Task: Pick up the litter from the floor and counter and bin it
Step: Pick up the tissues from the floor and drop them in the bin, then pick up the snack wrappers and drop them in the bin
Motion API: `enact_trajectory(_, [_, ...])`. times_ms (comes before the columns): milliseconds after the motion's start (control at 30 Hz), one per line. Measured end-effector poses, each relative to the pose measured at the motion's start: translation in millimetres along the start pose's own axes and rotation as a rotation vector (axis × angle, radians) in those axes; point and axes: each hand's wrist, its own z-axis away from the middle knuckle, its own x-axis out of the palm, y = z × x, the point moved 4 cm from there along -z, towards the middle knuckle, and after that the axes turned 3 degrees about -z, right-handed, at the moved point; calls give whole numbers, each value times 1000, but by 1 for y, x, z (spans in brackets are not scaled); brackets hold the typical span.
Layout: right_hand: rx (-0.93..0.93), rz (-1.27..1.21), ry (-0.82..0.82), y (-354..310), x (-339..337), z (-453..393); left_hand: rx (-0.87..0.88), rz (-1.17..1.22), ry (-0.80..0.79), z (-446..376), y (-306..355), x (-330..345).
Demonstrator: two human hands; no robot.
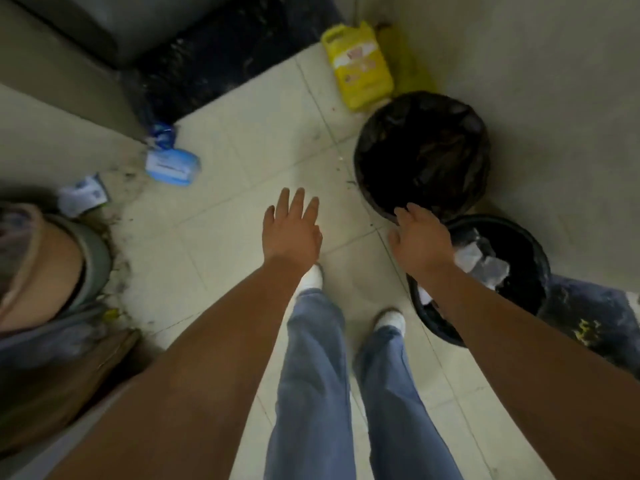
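Observation:
Two black bins stand against the right wall: a far bin (422,152) lined with a dark bag, and a near bin (519,271) holding crumpled clear plastic. My right hand (420,242) hovers between their rims, fingers apart, holding nothing. My left hand (292,230) is stretched out over the tiled floor, fingers spread and empty. Litter lies on the floor at the left: a light blue packet (173,167), a blue wrapper (161,135) behind it, and a white and blue carton (83,195) by the cabinet base.
A yellow jug (358,65) stands in the far corner. A dark mat (221,53) lies under a grey appliance at the top. A grey and tan container (52,271) sits at the left. A dark cloth (595,317) lies at the right. My legs are below.

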Motion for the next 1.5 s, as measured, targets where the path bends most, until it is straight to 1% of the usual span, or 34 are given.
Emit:
enact_trajectory(100, [-189,145,61,-94,-15,-29,-142,61,61,-6,-80,-19])
enact_trajectory(200, [-336,270,43,-188,-10,-64,-290,135,65,-19,-168,-18])
enact_trajectory(267, [-393,328,29,-245,-1,-90,-373,184,29,-29,-224,-9])
enact_trajectory(367, [-418,388,1,-318,16,-131,-421,223,-28,-46,-300,4])
enact_trajectory(500, [-394,439,-43,-393,41,-187,-462,265,-39,-76,-384,17])
enact_trajectory(667, [-512,498,-67,-455,86,-269,-645,484,-32,-149,-451,57])
enact_trajectory(800, [-562,519,-98,-483,144,-353,-732,613,-32,-222,-479,115])
enact_trajectory(900, [-533,441,-114,-498,203,-419,-759,707,2,-279,-496,168])
enact_trajectory(1033, [-549,332,-121,-514,276,-494,-762,791,107,-342,-526,225])
enact_trajectory(1133, [-588,193,-64,-523,298,-530,-705,812,216,-367,-545,246])
enact_trajectory(1200, [-609,102,-1,-522,296,-539,-680,822,264,-369,-552,251])
enact_trajectory(1300, [-544,43,57,-504,275,-530,-703,844,259,-350,-549,240])
enact_trajectory(1400, [-402,37,61,-470,237,-494,-686,865,240,-318,-526,205])
enact_trajectory(1500, [-228,-67,63,-433,182,-429,-617,844,190,-281,-488,146])
